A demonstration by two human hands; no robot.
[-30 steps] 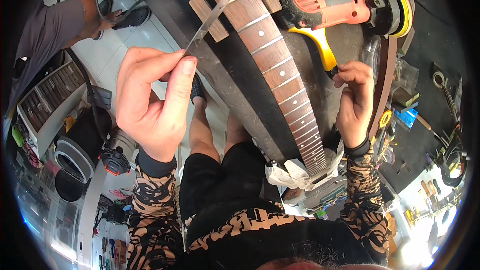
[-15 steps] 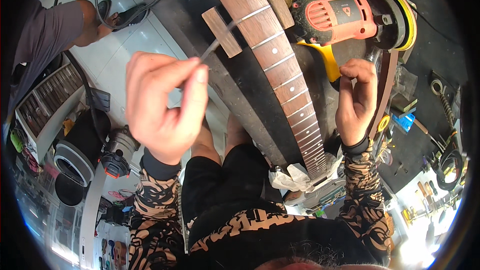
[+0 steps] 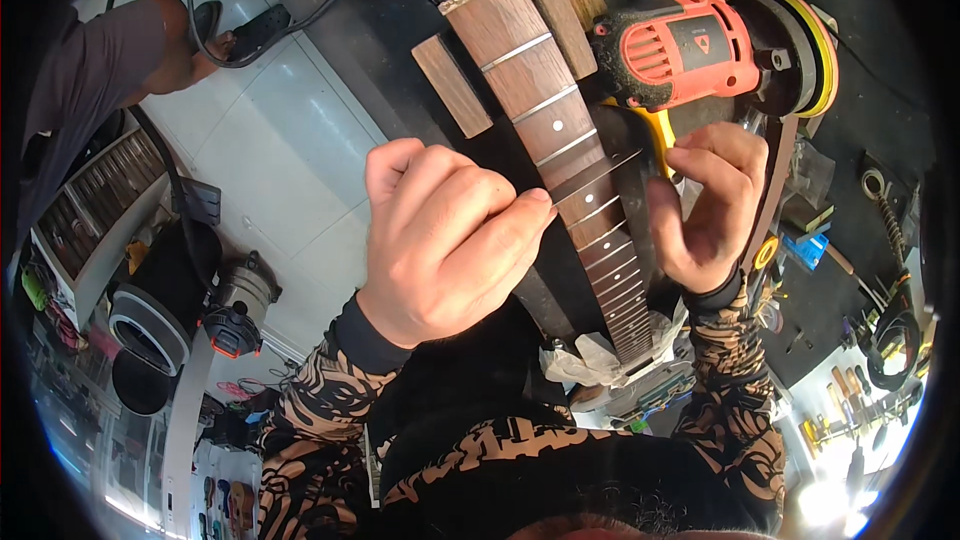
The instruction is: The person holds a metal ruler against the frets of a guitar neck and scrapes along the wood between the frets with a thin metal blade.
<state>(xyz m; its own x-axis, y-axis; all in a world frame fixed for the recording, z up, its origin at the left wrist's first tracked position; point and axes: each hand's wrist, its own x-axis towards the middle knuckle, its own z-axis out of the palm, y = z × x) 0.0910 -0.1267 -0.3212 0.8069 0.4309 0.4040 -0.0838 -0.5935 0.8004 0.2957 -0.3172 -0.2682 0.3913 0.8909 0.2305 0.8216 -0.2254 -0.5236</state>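
Note:
A guitar neck (image 3: 575,145) with a brown wooden fretboard, silver frets and pale dot inlays runs from the far middle toward me. My left hand (image 3: 445,240) is closed, its thumb and fingertips pinching a thin strip (image 3: 607,170) that looks like fret wire. This strip lies across or just above the fretboard, near a dot inlay; contact is hard to tell. At the board's right side is my right hand (image 3: 715,205), with curled fingers and a gap between thumb and index finger. Nothing shows in it, and the strip's free end points toward it.
Wooden blocks (image 3: 452,87) flank the neck near its head. A red-orange sander (image 3: 690,50) lies at the far right beside a yellow-handled tool (image 3: 658,135). White paper (image 3: 585,358) is at the neck's near end. Another person's leg (image 3: 120,50) is at far left.
My left hand has moved right, carrying the strip from beside the left wooden block to over the fretboard. My right hand has opened its thumb and index finger slightly. The neck appears slightly lower in view.

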